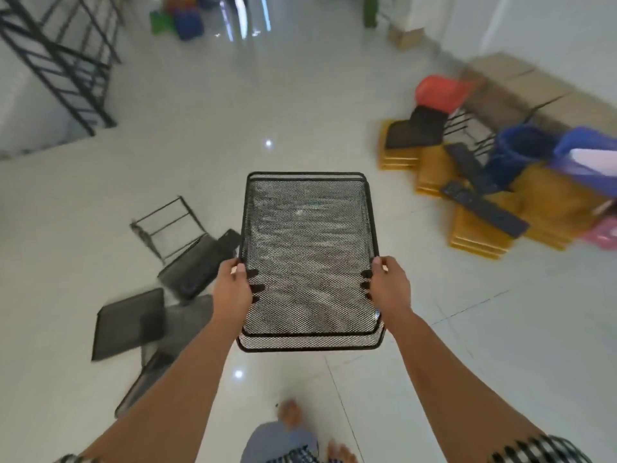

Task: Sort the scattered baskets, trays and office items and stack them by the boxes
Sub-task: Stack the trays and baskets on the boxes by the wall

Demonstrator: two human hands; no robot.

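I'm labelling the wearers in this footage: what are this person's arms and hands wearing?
The left hand and right hand are bare: no gloves, rings or watch visible. Forearms are uncovered up to black-and-white patterned sleeves, the right sleeve clearer than the left sleeve at the frame's bottom edge.

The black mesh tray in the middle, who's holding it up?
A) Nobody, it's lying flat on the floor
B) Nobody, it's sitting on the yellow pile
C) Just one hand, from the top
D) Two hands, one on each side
D: the left hand grips the left edge of the mesh tray and the right hand grips its right edge, fingers curled underneath and thumbs on the rim.
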